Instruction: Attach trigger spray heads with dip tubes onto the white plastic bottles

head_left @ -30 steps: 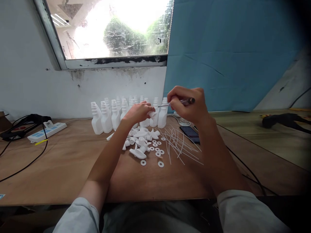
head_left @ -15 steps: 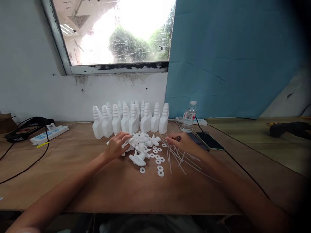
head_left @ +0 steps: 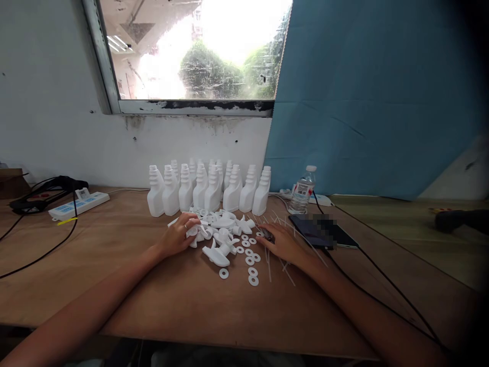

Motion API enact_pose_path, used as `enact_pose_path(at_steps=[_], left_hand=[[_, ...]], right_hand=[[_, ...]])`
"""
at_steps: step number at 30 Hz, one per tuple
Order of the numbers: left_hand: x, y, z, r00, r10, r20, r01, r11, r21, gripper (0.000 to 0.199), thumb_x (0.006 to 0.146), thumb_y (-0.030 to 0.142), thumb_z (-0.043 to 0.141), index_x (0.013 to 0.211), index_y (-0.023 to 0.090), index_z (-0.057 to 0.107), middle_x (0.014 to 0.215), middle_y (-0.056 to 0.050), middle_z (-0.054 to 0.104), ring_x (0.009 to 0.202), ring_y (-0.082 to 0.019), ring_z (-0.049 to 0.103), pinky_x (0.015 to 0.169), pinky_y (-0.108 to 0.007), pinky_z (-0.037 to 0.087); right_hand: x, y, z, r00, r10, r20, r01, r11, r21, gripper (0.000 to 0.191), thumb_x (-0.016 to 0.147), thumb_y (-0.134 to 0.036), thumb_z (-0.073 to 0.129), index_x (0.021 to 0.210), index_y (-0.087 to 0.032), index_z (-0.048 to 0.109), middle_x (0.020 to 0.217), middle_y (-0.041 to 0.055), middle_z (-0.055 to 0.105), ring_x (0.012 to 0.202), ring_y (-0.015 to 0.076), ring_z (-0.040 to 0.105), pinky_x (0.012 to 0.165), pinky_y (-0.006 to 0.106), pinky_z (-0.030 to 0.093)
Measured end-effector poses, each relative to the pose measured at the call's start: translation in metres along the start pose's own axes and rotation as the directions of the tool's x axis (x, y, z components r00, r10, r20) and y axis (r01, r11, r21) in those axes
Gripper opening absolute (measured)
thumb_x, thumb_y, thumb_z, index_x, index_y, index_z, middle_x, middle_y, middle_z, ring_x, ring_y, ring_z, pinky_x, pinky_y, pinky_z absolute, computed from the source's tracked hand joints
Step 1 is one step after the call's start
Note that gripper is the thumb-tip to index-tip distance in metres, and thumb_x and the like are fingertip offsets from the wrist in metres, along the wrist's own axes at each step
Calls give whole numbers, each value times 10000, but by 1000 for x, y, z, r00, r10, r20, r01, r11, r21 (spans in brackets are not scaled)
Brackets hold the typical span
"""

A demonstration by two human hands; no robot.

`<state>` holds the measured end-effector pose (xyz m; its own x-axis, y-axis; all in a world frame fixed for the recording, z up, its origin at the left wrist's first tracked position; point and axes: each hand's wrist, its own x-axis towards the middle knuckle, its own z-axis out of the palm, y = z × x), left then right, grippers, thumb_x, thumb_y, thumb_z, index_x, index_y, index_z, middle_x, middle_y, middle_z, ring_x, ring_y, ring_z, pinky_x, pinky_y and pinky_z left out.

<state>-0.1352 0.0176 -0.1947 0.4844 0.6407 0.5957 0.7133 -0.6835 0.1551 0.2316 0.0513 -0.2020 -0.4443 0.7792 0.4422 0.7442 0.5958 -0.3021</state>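
My left hand [head_left: 179,235] is at the left edge of a pile of white trigger spray heads [head_left: 223,220], its fingers closed round one white spray head [head_left: 193,231]. To the right of the pile, my right hand [head_left: 280,240] is low over the table, thumb and fingers apart, close to a white washer [head_left: 260,234]. More flat ring washers [head_left: 252,272] are scattered between my hands. Thin white tubes [head_left: 269,265] spread around and partly under my right hand. Behind the pile stand several white spray bottles [head_left: 212,191] without heads.
A clear water bottle [head_left: 303,191] stands at the back right, near two phones [head_left: 311,230] with black cables. On the left are a power strip [head_left: 79,205] and a black strapped object [head_left: 49,194]. The wall and window rise behind the bottles.
My right hand has come down nearer the washers, its fingers spreading apart. My left hand has drawn slightly left and down with a spray head. The view has shifted a little.
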Motion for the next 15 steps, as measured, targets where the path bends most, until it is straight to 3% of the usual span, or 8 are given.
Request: enact_pose_path(at_steps=[10,15], left_hand=[[2,8,4,991,-84,100,97,987,-131,322,856,286,551,1170,243,496,1236,-86,535,1133,-235,566,985,-404,487],[1,8,4,989,-91,117,111,977,-180,377,857,364,572,1199,231,483,1261,-103,527,1159,-256,556,994,-414,477]], right_hand=[[0,17,6,994,17,111,-12,999,-49,398,897,-444,490,1145,-184,660,1037,118,605,1005,265,579,910,416,463],[0,21,6,994,14,113,-9,999,-42,387,906,-460,475,1114,-205,679,1104,112,577,1047,256,566,942,399,451]])
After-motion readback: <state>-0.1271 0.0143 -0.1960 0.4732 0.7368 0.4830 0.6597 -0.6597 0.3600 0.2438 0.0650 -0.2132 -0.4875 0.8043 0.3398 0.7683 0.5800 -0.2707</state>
